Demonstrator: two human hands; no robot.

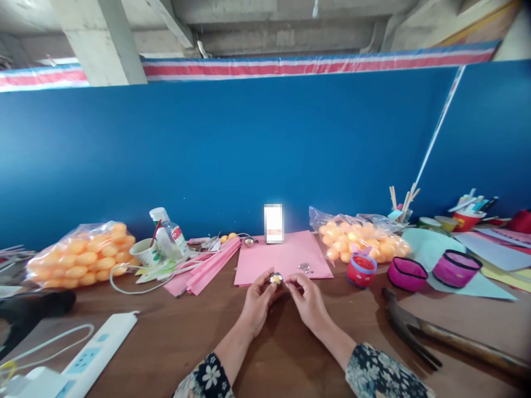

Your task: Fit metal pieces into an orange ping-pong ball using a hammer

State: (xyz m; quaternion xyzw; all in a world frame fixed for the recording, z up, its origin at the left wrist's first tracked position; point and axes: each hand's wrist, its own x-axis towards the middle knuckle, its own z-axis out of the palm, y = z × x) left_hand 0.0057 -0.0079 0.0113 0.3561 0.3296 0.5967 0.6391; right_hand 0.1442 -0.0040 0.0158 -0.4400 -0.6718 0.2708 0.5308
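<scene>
So the person at this brown table has both hands up close in front of them, flowery dark sleeves and all. Left hand is pinching a small shiny silver ball between thumb and fingers, held just above the near edge of a pink sheet. Right hand is right beside it, fingers curled and the tips bunched near the ball; from where I'm standing I honestly can't tell if there's something tiny between them.

Just beyond the right hand, a few small silver bits lie on the pink paper. Past the left hand there's another shiny ball, with a fan of pink strips out to that hand's left. Farther left, a bag of orange balls bulges next to a bottle; a second orange-ball bag sits beyond the right hand.

To the right of the right hand you get a red cup with a blue rim, two magenta bands, and nearer the person, a hammer lying flat. Way off left of the left hand: a white power strip.
</scene>
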